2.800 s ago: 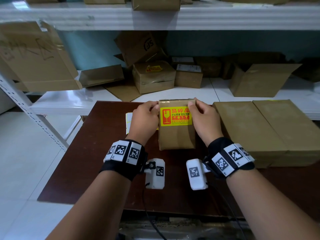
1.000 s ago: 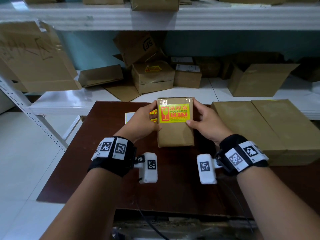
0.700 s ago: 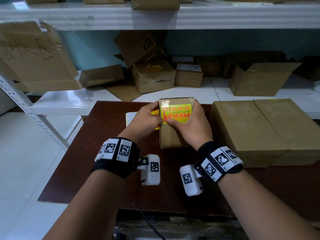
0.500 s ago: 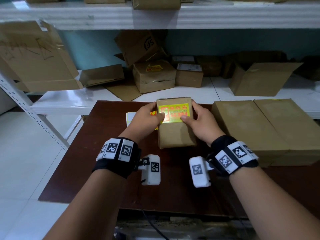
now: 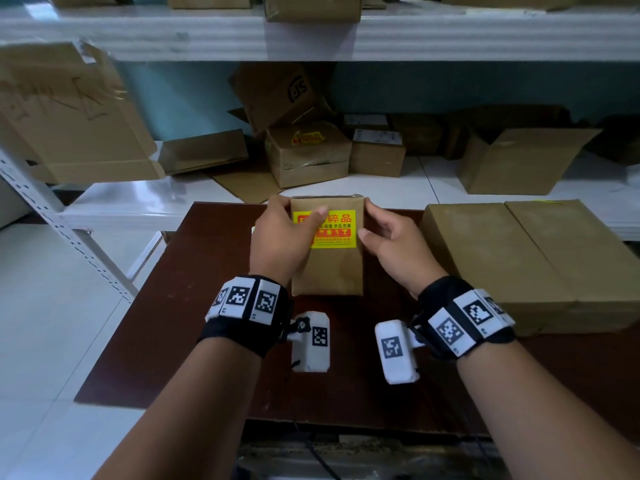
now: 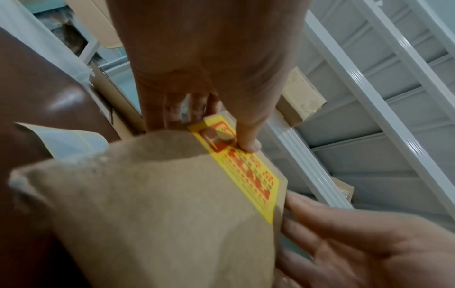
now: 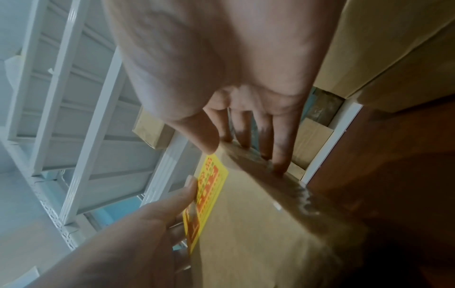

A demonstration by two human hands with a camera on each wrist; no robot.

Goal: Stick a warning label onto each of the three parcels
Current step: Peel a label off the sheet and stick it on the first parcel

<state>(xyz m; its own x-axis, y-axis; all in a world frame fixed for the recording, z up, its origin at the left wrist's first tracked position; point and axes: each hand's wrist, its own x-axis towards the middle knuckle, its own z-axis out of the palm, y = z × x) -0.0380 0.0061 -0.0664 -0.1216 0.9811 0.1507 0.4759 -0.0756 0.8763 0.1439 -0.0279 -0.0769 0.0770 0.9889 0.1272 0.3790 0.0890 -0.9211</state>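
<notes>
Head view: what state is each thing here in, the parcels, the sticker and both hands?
Small parcel: flat on the table, held at both sides.
Warning label: stuck on its top.
Left hand: thumb presses the label.
Right hand: fingers on the parcel's right edge.
Two large parcels: side by side, no label visible.

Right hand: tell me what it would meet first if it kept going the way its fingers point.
Probably the small boxes on the white shelf behind the table; the right hand points along the parcel. Depth is unclear.

Yellow warning label [image 5: 325,228] with red print; plain brown parcel [image 5: 327,268]; dark reddish-brown table [image 5: 194,306]
</notes>
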